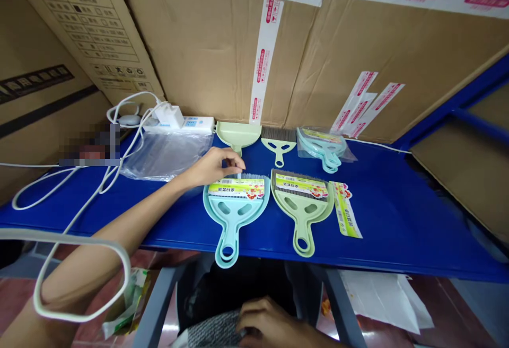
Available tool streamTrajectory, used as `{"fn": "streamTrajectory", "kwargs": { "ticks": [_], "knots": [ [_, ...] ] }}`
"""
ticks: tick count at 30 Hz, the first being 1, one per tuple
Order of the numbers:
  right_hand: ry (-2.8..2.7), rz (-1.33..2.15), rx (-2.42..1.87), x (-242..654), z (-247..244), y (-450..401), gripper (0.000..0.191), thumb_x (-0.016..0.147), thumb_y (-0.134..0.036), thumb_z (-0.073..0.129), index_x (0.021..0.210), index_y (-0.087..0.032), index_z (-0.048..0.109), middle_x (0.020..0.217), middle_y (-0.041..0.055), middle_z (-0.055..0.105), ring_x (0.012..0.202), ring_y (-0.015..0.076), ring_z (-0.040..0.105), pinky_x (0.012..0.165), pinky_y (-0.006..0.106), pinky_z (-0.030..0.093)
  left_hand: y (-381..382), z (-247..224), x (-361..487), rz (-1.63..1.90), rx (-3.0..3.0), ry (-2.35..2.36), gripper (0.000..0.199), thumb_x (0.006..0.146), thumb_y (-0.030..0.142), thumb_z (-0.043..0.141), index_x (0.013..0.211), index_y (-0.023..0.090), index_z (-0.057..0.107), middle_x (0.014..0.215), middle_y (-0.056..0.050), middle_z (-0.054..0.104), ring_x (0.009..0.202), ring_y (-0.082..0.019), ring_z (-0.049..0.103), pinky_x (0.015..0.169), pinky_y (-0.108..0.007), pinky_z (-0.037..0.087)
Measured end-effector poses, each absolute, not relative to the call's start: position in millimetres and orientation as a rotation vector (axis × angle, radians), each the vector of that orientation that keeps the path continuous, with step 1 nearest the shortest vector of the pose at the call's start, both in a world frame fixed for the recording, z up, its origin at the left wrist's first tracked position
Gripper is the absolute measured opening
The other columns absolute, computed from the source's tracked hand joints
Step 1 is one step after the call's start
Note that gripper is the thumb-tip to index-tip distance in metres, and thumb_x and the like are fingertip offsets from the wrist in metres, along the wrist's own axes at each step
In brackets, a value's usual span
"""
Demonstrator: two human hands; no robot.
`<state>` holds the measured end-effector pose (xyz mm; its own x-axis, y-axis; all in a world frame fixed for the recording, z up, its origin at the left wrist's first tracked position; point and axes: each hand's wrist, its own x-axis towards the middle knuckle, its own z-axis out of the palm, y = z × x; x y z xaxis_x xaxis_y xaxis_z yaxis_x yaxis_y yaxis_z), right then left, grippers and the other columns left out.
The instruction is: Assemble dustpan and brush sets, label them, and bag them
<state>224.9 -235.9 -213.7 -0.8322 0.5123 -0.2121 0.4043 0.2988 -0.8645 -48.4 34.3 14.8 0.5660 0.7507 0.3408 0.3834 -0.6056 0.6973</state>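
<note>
My left hand reaches over the blue table, its fingers bent and pinched together. They cover the handle of a pale green dustpan; a small pale piece shows below them, but I cannot make out what they grip. Just under them lies a light blue dustpan-and-brush set with a yellow-green label. To its right is a green dustpan-and-brush set, labelled likewise, and a loose label. Behind these rests a separate green brush. My right hand lies curled in my lap on grey fabric, nothing visible in it.
A plastic-wrapped light blue set sits at the back right. At the back left are clear plastic bags, a power strip and looping white cables. Large cardboard walls the rear. A white bag hangs below the table.
</note>
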Motion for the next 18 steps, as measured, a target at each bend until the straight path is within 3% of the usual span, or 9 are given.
{"fn": "streamTrajectory", "kwargs": {
  "ticks": [5, 9, 15, 18],
  "knots": [
    [-2.424, 1.644, -0.841, 223.0, -209.1, -236.2, 0.025, 0.097, -0.019, 0.075, 0.119, -0.024, 0.086, 0.135, 0.0069, 0.075, 0.123, 0.0218, 0.074, 0.105, 0.023, 0.052, 33.7, 15.9, -47.7, 0.853, 2.241, 0.909, 0.011, 0.093, 0.027, 0.076, 0.093, 0.019, 0.083, 0.090, -0.005, 0.081, 0.077, -0.016, 0.072, 0.075, -0.027, 0.054],
    [-2.489, 1.587, -0.925, 227.5, -202.8, -233.8, 0.029, 0.100, -0.021, 0.071, 0.127, -0.028, 0.082, 0.128, 0.0033, 0.077, 0.117, 0.0205, 0.074, 0.103, 0.023, 0.053, 33.5, 16.1, -47.0, 0.860, 2.246, 0.912, 0.012, 0.093, 0.028, 0.076, 0.093, 0.019, 0.083, 0.090, -0.005, 0.081, 0.077, -0.016, 0.072, 0.075, -0.027, 0.054],
    [-2.751, 1.383, -1.044, 218.4, -206.8, -234.5, 0.023, 0.099, -0.025, 0.074, 0.121, -0.025, 0.080, 0.125, 0.0048, 0.080, 0.106, 0.0225, 0.077, 0.096, 0.026, 0.056, 34.1, 15.5, -46.9, 0.852, 2.265, 0.913, 0.011, 0.094, 0.027, 0.075, 0.093, 0.019, 0.083, 0.091, -0.005, 0.081, 0.077, -0.016, 0.073, 0.075, -0.028, 0.055],
    [-2.724, 1.415, -0.963, 219.5, -181.7, -228.0, 0.025, 0.099, -0.026, 0.077, 0.124, -0.026, 0.078, 0.117, 0.0033, 0.082, 0.104, 0.0222, 0.077, 0.093, 0.026, 0.057, 34.4, 15.9, -46.8, 0.853, 2.266, 0.907, 0.009, 0.094, 0.024, 0.075, 0.094, 0.019, 0.083, 0.091, -0.005, 0.081, 0.078, -0.016, 0.073, 0.076, -0.028, 0.055]
  ]
}}
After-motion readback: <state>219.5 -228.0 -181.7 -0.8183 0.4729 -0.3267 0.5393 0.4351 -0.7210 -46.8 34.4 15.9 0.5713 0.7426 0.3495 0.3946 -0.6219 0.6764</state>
